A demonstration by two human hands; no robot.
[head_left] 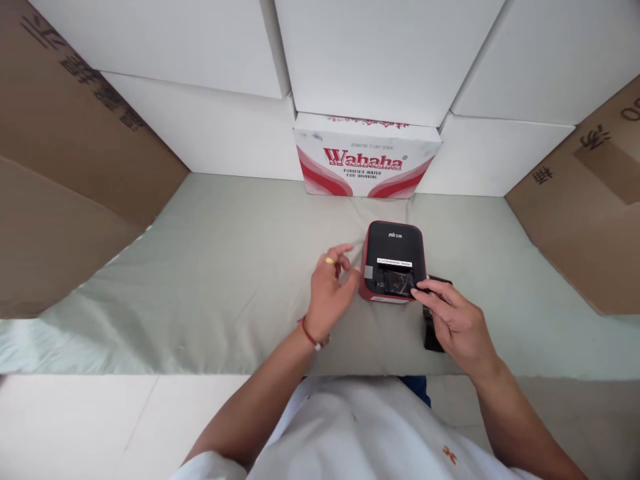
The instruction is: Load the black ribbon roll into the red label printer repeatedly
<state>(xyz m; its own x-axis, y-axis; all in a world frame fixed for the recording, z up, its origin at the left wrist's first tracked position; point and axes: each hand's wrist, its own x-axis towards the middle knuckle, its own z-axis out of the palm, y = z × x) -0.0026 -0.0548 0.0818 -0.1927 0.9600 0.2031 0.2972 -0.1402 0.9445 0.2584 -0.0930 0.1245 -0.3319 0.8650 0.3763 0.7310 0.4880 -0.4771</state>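
Note:
A small label printer (395,243) with a black top and red sides sits on the cloth-covered table. A white sticker strip runs across its top, above a glossy dark panel (399,283) with wrinkled reflections. My left hand (331,287) is beside the printer's left side, its fingers apart and nothing held; the thumb tip is at or close to the casing. At the panel's front right corner, the thumb and index finger of my right hand (457,320) are pinched together. Whatever lies between them is too small to make out. A black object (433,332) lies partly hidden beneath my right hand.
Behind the printer stands a white and red Wahaha water carton (367,163), against stacked white boxes (375,53). Brown cardboard boxes border the left (75,180) and right (590,200) sides. A pale green cloth (225,267) covers the table up to its front edge.

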